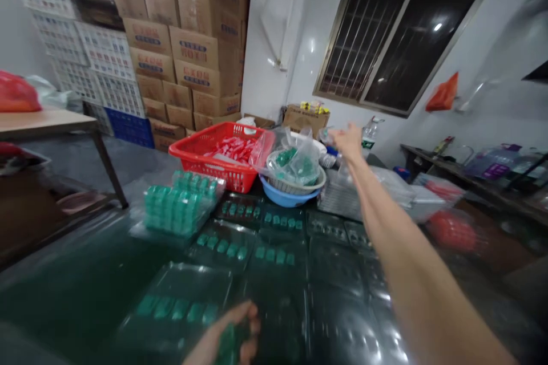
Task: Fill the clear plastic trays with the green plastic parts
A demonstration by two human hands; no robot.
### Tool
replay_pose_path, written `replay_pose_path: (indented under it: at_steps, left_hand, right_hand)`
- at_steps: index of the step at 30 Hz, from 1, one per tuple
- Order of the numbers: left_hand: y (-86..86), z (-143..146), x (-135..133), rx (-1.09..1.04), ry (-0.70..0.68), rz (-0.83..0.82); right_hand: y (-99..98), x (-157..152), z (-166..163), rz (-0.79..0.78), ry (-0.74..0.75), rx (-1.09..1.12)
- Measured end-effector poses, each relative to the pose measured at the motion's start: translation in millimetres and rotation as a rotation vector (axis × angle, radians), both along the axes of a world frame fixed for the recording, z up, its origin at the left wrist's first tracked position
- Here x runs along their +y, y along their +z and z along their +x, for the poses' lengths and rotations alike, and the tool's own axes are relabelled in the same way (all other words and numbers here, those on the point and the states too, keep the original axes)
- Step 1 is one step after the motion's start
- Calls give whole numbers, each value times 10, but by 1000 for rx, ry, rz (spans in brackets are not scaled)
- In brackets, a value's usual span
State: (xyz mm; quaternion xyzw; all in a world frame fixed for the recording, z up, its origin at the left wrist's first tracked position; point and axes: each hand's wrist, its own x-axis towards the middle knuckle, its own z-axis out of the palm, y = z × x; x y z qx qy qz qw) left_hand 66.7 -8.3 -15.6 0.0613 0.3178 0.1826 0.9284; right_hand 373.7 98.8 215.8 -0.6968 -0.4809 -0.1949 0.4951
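Green pieces [227, 347], blurred, count unclear, lay gripped in the curled fingers of the left hand [231, 320], low over the near clear trays [188, 280], some bearing green rows [177, 308]. Right hand [349, 141] reached out near a bottle [371, 132], finger closure not discernible; blue basin [285, 198] and red basket [205, 167] stood beyond the trays.

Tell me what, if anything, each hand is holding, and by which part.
Left hand: something green, cupped in its grip; blur hides exactly which part is held. Right hand: too blurred to tell if it holds anything.
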Motion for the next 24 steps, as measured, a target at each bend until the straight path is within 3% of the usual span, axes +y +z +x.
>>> replay_pose_path:
  at_steps: [1,3,7,10,12,14,18,24]
  left_hand:
    - [54,-28,-24,0,42,4]
    - [111,-82,-43,-12,22,3]
    - [69,-156,-52,-64,9,17]
    - [61,-175,-111,-93,-17,13]
    - [80,-175,-158,-106,-20,28]
    - [99,-171,-199,-109,-19,43]
    - [102,-168,-260,-104,-31,72]
    - [69,-184,-316,-114,-49,83]
  right_hand:
    - [17,36,2,-33,22,3]
    - [-189,-87,-99,-100,87,-14]
    - [-1054,-949,-590,-385,455,-209]
    - [-1659,-1589,-859,-727,522,-255]
    - [-1916,-1844,-921,-881,535,-239]
    - [-2041,-1992,-956,-950,555,-206]
    - [-2096,-2156,-1115,-1020,603,-220]
    - [-2163,-2204,-1328,-1115,525,-357]
